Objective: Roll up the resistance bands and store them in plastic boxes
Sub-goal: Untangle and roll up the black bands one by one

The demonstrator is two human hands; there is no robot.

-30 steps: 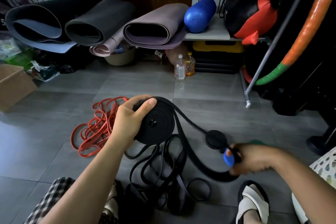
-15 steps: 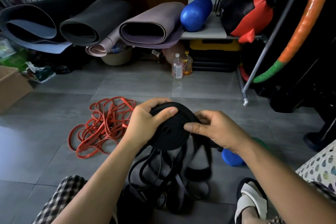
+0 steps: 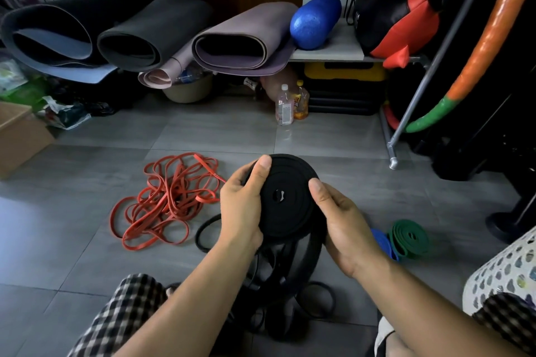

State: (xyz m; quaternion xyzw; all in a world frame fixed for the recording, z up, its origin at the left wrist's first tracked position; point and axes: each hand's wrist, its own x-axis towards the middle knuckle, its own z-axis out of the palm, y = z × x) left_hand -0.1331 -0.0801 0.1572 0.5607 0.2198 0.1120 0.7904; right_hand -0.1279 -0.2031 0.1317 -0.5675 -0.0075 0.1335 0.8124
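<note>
— What are the hands doing?

— The left hand [image 3: 240, 209] grips the black band roll [image 3: 282, 197] from its left side, thumb laid over the upper rim. The right hand [image 3: 345, 226] clasps the right side, thumb pressed on the flat face.

— Where is the roll?

— Held up between both hands, above the floor [image 3: 72, 226], spiral face toward the camera. Loose black band [image 3: 311, 255] hangs from beneath it into a tangle on the tiles.

— And around that?

— Red bands [image 3: 165, 200] lie heaped on the floor, left of the left hand. A green roll [image 3: 409, 238] and a blue roll [image 3: 383, 242] lie touching, just right of the right wrist. A white perforated basket [image 3: 499, 275] stands at the right edge.
</note>
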